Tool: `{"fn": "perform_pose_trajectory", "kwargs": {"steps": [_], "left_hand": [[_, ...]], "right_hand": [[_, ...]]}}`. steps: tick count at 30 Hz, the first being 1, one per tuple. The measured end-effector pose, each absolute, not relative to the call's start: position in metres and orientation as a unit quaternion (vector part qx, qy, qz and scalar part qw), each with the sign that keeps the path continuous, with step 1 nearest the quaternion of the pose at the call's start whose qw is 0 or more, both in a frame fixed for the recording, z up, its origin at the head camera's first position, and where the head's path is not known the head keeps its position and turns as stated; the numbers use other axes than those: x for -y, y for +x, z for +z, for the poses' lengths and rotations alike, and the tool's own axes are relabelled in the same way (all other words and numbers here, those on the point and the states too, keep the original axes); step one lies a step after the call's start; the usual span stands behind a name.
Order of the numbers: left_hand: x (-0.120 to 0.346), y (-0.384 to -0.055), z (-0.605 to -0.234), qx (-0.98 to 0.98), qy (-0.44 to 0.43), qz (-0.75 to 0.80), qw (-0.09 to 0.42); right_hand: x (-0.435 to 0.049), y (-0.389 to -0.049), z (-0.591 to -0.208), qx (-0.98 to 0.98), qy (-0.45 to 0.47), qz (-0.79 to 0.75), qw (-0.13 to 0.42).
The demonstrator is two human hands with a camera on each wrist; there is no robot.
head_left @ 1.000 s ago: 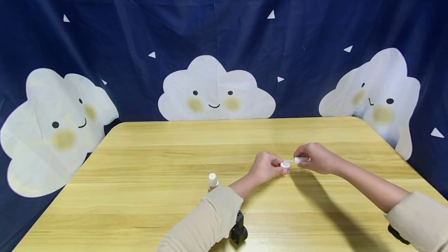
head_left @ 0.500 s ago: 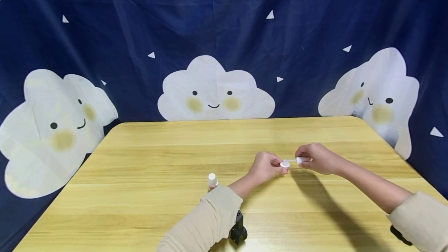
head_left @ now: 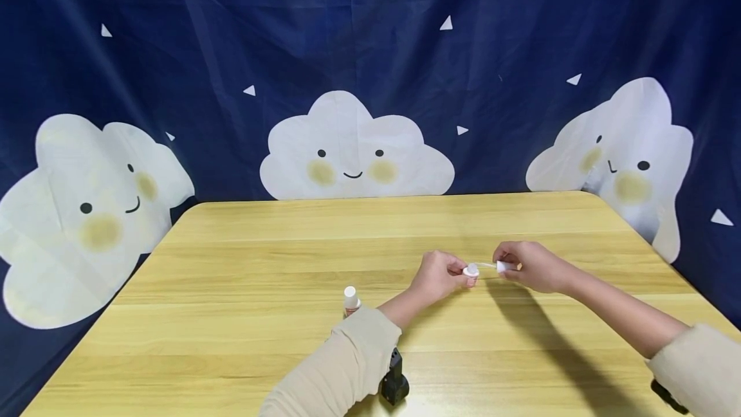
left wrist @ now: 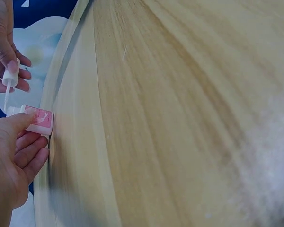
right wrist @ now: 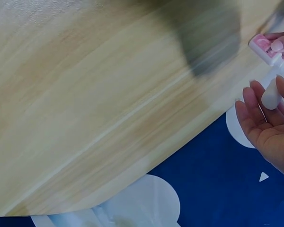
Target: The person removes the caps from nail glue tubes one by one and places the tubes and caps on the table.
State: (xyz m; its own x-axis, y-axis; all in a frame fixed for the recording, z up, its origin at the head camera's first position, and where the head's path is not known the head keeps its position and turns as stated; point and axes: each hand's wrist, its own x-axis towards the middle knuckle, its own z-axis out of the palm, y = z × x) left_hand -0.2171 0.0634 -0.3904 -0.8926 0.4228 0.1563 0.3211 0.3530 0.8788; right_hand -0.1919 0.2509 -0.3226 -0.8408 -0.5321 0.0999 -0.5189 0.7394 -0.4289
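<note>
Bottle (left wrist: 42, 122): sm., white w/ pink label, uncapped; in L hand, over R half of table, in front of R hand. Can't tell if base touches wood.
L hand (head_left: 438, 274): pinching bottle, thumb across label, fingers on far side.
Cap (head_left: 505, 266): white, off bottle, just beside neck.
R hand (head_left: 535, 266): pinching cap btw thumb & fingers; other fingertips slightly apart in R wrist view.
Strand (left wrist: 7, 98): thin, whitish, runs from cap end to bottle neck; can't tell if tip is inside.
2nd bottle (head_left: 351, 302): white top, upright on table, L of L forearm; lower part hidden by sleeve.
Table (head_left: 260, 262): lt. wood grain, arm shadow below R hand.
Sleeves (head_left: 347, 365): beige, both arms; blk. device (head_left: 395, 381) at L cuff.
Bkgd: dk. blue curtain (head_left: 399, 50) w/ white smiling clouds (head_left: 356, 147) & sm. triangles.
</note>
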Motion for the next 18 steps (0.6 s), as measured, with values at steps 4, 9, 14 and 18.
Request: {"fn": "perform_pose_trajectory", "kwargs": {"steps": [4,9,14,18], "left_hand": [[-0.063,-0.217,-0.391,-0.823,0.231,0.517,0.04],[-0.064,-0.217,-0.392,-0.823,0.229,0.518,0.039],[-0.064,-0.217,-0.392,-0.825,0.224,0.518,0.04],[-0.064,-0.217,-0.391,-0.822,0.22,0.524,0.047]], "right_hand": [[-0.252,-0.191,-0.324,-0.937,-0.268,-0.225,0.02],[-0.252,-0.189,-0.327,-0.938,-0.261,-0.228,0.018],[-0.254,-0.188,-0.332,-0.932,-0.263,-0.248,0.02],[-0.255,-0.187,-0.336,-0.927,-0.26,-0.269,0.024]]}}
